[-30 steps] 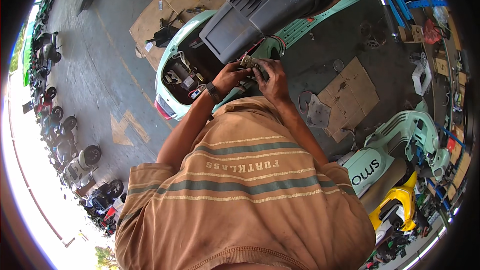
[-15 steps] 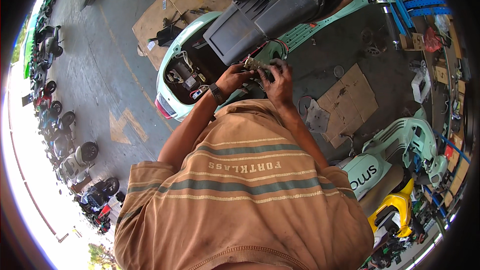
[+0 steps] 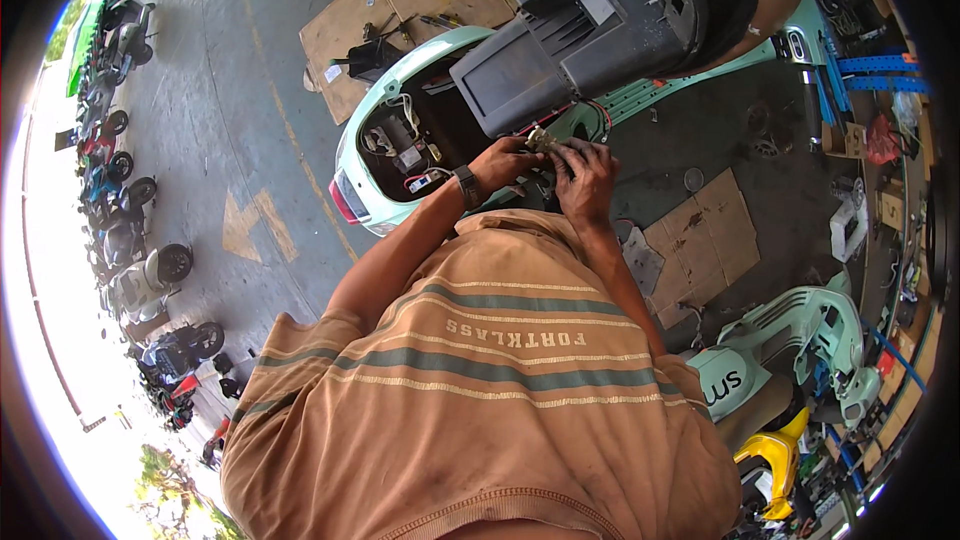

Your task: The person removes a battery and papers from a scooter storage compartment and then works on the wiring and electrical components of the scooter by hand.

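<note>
A small beige, ridged piece (image 3: 541,138), perhaps a connector, sits between my two hands above the side of a mint-green scooter body (image 3: 352,145). The fingers of my left hand (image 3: 497,166) are closed on it from the left. My right hand (image 3: 588,183) has its darkened, bent fingers pressed together at the piece's right side. What lies under the fingers is too small to make out. Just beyond my hands, a grey plastic seat bucket (image 3: 515,85) stands tipped up over the scooter's open bay, where wires and a grey box (image 3: 408,156) show.
Flattened cardboard (image 3: 330,40) with tools lies beyond the scooter, and another stained cardboard sheet (image 3: 715,230) lies to the right. A second mint-green scooter body (image 3: 740,360) and a yellow panel (image 3: 775,465) are at lower right. Parked scooters (image 3: 150,280) line the left.
The whole scene has shifted right and slightly down in the picture, as my head has turned. Both hands keep hold of the small beige piece, with the fingers slightly moved.
</note>
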`<state>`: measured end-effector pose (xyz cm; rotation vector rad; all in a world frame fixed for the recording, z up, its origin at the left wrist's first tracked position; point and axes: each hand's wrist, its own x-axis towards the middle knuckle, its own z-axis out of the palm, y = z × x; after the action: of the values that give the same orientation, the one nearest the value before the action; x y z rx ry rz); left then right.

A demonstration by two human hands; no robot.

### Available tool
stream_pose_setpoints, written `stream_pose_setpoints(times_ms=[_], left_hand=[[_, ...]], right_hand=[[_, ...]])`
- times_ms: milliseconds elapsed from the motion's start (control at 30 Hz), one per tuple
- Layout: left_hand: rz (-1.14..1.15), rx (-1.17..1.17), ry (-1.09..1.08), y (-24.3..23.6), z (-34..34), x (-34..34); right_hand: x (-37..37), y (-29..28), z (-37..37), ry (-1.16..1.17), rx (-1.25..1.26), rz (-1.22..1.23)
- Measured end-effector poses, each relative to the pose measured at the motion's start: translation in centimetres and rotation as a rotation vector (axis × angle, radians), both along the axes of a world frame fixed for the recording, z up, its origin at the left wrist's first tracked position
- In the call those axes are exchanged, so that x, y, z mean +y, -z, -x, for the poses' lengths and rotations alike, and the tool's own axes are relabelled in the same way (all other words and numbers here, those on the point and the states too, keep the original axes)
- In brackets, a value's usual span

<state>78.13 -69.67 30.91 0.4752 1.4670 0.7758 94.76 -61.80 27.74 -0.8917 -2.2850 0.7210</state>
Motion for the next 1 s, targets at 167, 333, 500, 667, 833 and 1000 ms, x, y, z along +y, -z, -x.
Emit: stream_pose_setpoints(times_ms=[167,333,500,667,833,1000], left_hand=[[0.005,-0.005,-0.031,-0.6,-0.2,0.1],[-0.025,-0.024,-0.027,0.7,0.3,0.1],[-0.066,0.004,-0.01,1.2,0.1,-0.1],[-0.101,0.033,0.008,2.1,0.1,-0.1],[-0.089,-0.043,-0.041,1.7,0.4,-0.2],[-0.082,0.04,-0.004,1.8,0.7,-0.5]], right_hand=[[0.1,0.1,-0.1,-0.059,-0.019,-0.094],[-0.2,0.2,0.3,0.043,0.047,0.042],[0.2,0.1,0.5,0.061,0.085,0.142],[0.0,0.1,0.4,0.04,0.041,0.178],[0.0,0.9,0.5,-0.004,0.057,0.182],[0.2,0.7,0.9,-0.013,0.125,0.275]])
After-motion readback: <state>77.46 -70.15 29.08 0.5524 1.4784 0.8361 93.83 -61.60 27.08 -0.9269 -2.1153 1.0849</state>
